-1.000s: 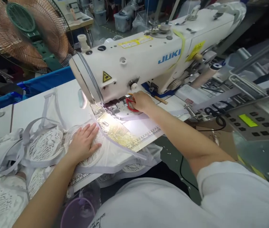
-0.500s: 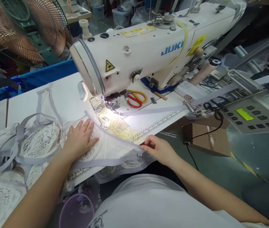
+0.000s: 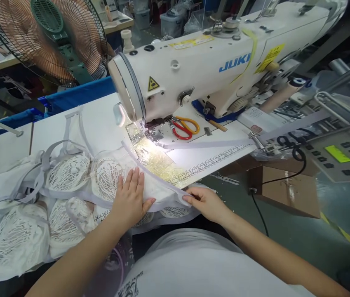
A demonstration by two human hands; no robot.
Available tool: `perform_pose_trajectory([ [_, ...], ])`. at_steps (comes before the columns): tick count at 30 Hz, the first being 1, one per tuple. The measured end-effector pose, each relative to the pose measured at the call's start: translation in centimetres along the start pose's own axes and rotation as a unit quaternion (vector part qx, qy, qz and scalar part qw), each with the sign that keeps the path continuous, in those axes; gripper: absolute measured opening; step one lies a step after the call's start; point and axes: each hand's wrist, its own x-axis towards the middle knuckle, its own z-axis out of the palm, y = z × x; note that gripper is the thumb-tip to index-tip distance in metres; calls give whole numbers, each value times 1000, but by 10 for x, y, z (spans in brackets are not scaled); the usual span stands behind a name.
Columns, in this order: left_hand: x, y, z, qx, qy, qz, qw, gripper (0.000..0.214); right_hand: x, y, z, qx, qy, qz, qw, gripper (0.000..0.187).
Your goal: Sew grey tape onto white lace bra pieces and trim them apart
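Observation:
A white lace bra [image 3: 108, 175] with pale lilac elastic edging lies at the front of the sewing table, one of several joined in a pile to the left. My left hand [image 3: 130, 198] rests flat on it, fingers stretched out, just right of a lace cup. At the table's front edge my right hand [image 3: 207, 203] pinches the end of the bra's wing between thumb and fingers. Beyond the hands stands a white sewing machine [image 3: 175, 78], its lit needle area behind the fabric. A lilac elastic band [image 3: 208, 144] runs from the right towards the needle.
Red and orange-handled scissors [image 3: 185, 127] lie on the machine bed. A printed ruler [image 3: 214, 161] follows the table's front edge. At right are a control panel [image 3: 344, 159] and, below, a cardboard box [image 3: 286, 192]. A large fan [image 3: 48, 37] stands back left.
My left hand has slid right and nearer to me across the bra, uncovering the lace cup. My right hand still grips the wing's end. The camera view has shifted left.

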Motion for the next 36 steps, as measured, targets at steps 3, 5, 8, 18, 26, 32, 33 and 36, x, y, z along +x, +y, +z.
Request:
perform_pose_trajectory([
  [3,-3,-2,1,-10,4,14,1000,80,5,-5,-17,83,-3,11,996,34],
  [5,-3,-2,0,-16,2,17,1000,83,8,-11,-33,63,-10,29,998,31],
  [8,-3,2,-1,-24,-8,8,1000,85,11,-20,-46,-113,5,35,993,24],
  [18,12,-31,-44,-84,-88,59,991,63,45,-34,-108,-390,145,85,905,19],
  [26,68,-125,-28,-59,-4,125,990,51,102,-36,-144,-417,226,125,871,26],
  [32,50,-120,3,-32,34,111,993,56,124,-36,-131,-366,238,135,889,18],
  [33,45,-116,6,-27,52,116,992,56,124,-37,-131,-354,242,134,893,15],
  [36,37,-111,14,-45,93,158,982,67,114,-44,-128,-316,266,117,903,11],
])
